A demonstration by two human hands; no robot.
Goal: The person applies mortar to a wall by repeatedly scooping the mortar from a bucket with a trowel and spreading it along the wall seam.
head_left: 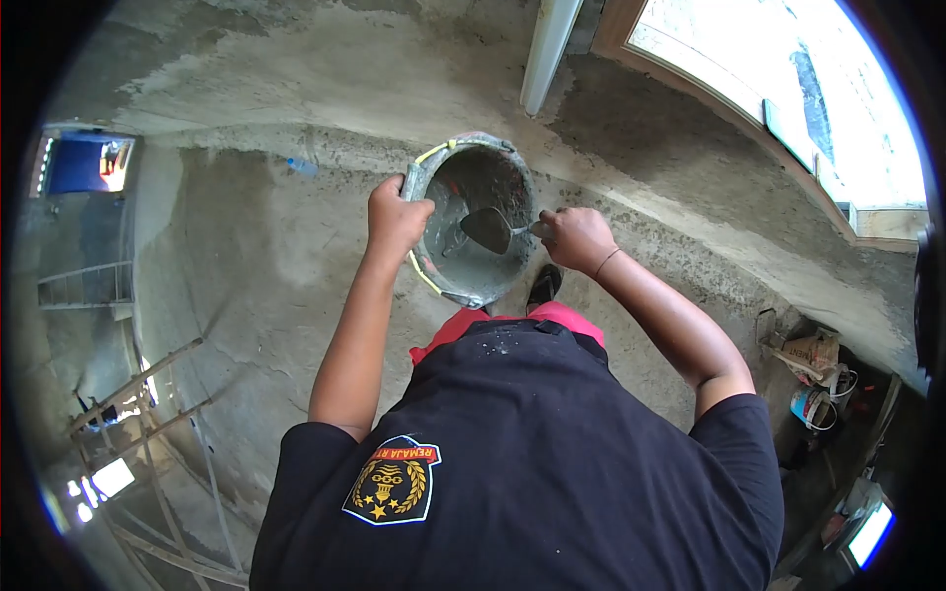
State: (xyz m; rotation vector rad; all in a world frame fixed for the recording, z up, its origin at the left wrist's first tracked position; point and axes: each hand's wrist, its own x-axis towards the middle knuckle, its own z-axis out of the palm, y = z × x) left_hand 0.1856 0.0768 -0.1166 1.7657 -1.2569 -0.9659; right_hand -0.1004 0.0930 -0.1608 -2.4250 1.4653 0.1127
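Observation:
A round bucket (pixel 500 175), its inside smeared with grey mortar, is held up in front of me with its mouth toward me. My left hand (pixel 396 219) is closed around the left side of its rim, where a yellow strip runs along the edge. In my right hand (pixel 576 239) is the handle of a trowel (pixel 486 231). The trowel's blade is inside the bucket, pointing left; whether it touches the wall I cannot tell. Only a thin grey coating shows in the bucket.
A window frame (pixel 680 77) is at the upper right, near a white pipe (pixel 549 59). Wooden poles (pixel 148 389) form a scaffold at the left. A cement bag (pixel 810 355) and a small paint bucket (pixel 814 409) stand at the right. A blue plastic piece (pixel 303 166) lies on the floor.

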